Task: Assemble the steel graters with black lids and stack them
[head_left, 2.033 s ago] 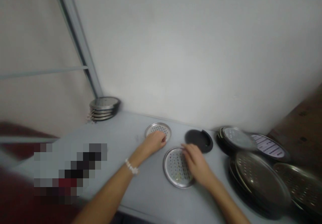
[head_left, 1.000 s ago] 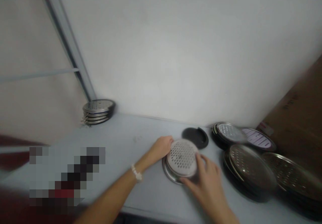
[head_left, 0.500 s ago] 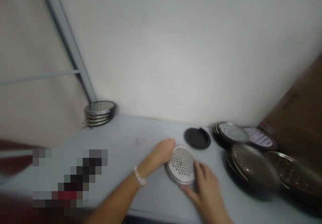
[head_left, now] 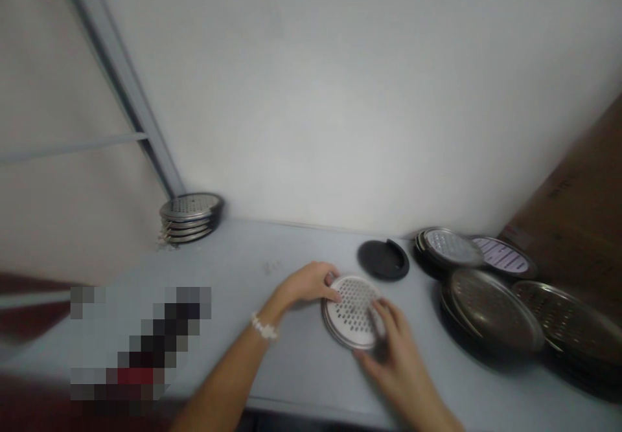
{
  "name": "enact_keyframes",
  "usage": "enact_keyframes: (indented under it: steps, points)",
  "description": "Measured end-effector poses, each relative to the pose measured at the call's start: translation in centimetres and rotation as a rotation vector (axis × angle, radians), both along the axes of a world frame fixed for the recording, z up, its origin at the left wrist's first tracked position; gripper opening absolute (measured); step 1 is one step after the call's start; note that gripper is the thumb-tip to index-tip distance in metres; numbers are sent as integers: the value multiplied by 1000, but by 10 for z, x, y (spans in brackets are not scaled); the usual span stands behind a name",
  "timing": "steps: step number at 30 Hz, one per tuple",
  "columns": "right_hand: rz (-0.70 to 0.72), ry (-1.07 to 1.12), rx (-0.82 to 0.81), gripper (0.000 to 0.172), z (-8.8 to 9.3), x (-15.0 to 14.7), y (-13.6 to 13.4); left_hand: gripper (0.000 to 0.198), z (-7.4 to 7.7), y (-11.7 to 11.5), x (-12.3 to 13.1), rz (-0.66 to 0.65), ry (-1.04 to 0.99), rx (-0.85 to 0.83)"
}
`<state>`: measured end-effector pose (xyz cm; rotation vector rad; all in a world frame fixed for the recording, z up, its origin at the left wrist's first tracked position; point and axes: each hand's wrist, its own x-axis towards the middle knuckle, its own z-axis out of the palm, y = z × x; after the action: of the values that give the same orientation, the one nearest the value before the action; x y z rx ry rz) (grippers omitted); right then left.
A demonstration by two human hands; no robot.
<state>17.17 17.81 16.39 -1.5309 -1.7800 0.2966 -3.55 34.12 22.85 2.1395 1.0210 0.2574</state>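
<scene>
On the grey table (head_left: 286, 367), below the head camera, a pale perforated disc (head_left: 354, 315) lies between both hands, with a second metal rim (head_left: 331, 333) showing under its lower-left side. The left hand (head_left: 311, 283) grasps the disc at its far-left edge, thumb over the top face. The right hand (head_left: 398, 344) grasps its right side, fingers over the face and thumb at the near rim, though blur hides how firmly it presses. The likeliest trouble seems to be uneven pressure: if one hand pushes harder, the upper disc could slide across the rim below or tip, since the two look slightly offset. The left thumb rests close to the holes, so any sharp edge there could nick it. Just beyond, the black disc (head_left: 379, 260) lies near enough to be knocked by a careless sweep. Farther right, the large dark disc (head_left: 495, 309) appears tilted on its pile and might slip if the right hand swung into it.
</scene>
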Motion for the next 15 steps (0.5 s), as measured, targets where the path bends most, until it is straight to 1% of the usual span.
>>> enact_keyframes:
  steps: [3,6,8,12,15]
  points:
    - [1,-20,15,70,1,0,-2,48,-5,2,0,14,-19,-70]
    - [-4,-72,33,63,-1,1,-4,47,-6,1,1,25,-11,-68]
    - [-11,-113,40,61,-2,2,-4,46,-4,-1,1,32,13,-8]
    - [-25,-184,46,61,-2,5,-4,51,-1,-6,1,53,34,152]
    - [-25,-202,43,61,0,7,-4,48,1,-7,3,48,59,149]
